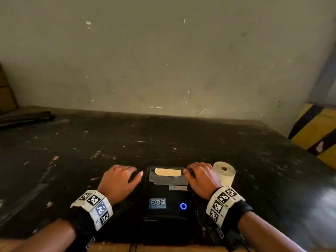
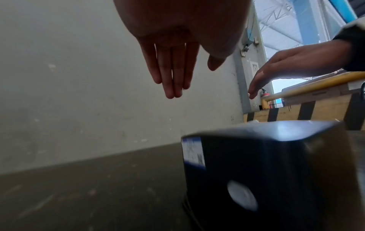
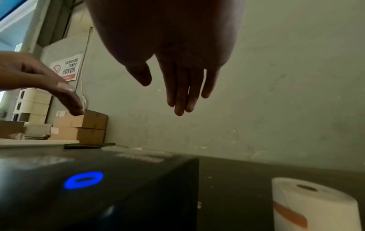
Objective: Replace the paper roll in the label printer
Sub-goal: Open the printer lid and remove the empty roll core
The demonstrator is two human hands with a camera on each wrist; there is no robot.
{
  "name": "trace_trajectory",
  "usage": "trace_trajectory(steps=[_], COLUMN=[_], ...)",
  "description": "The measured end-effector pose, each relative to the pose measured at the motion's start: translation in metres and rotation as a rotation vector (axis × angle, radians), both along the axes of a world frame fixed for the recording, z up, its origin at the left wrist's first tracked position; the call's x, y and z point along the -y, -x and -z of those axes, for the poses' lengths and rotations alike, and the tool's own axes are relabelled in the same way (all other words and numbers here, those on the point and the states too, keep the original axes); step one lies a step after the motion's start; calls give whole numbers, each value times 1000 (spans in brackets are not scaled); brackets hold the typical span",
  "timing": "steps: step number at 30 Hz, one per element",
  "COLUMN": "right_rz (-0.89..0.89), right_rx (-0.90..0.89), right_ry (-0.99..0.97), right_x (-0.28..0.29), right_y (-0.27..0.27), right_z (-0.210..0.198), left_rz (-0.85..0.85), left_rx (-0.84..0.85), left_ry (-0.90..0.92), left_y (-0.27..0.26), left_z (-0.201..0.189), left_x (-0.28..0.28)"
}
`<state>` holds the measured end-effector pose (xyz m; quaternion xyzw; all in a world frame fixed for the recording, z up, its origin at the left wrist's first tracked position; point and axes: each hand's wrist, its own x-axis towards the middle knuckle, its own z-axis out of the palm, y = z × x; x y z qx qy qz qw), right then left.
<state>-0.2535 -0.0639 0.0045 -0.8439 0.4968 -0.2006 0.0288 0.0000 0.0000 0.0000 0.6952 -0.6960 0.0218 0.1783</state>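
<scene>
A black label printer (image 1: 168, 195) stands at the near edge of the dark table (image 1: 181, 139), its lid down and a blue ring light (image 1: 183, 206) glowing. A short strip of paper (image 1: 168, 172) shows at its far end. My left hand (image 1: 125, 176) hovers beside the printer's left side and holds nothing; its fingers (image 2: 171, 81) are straight. My right hand (image 1: 200, 176) is at the printer's far right corner, with straight fingers (image 3: 183, 96) that also hold nothing. A white paper roll (image 1: 224, 172) stands upright just right of that hand, with an orange band (image 3: 290, 215).
A grey wall rises close behind the table. A flat dark item (image 1: 25, 118) lies at the table's back left. Cardboard boxes (image 3: 82, 126) are stacked to the left. A yellow-and-black striped barrier (image 1: 316, 135) stands off the right edge.
</scene>
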Motion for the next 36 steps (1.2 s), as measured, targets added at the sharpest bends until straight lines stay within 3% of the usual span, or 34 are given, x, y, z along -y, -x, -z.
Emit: trace_trajectory(steps=[8, 12, 16, 21, 36], right_rz=[132, 194, 172, 198, 273], right_rx=[52, 116, 307, 354, 419], right_ry=[-270, -432, -569, -522, -464], right_x=[-23, -40, -50, -50, -57], right_y=[20, 20, 18, 18, 15], right_z=[52, 73, 88, 105, 108], left_rz=[-126, -97, -44, -52, -77], left_rx=[-171, -378, -541, -688, -716], left_ry=[-219, -303, -326, -263, -254], left_y=[5, 15, 29, 30, 35], left_z=[56, 79, 90, 97, 97], left_x=[-22, -29, -36, -38, -38])
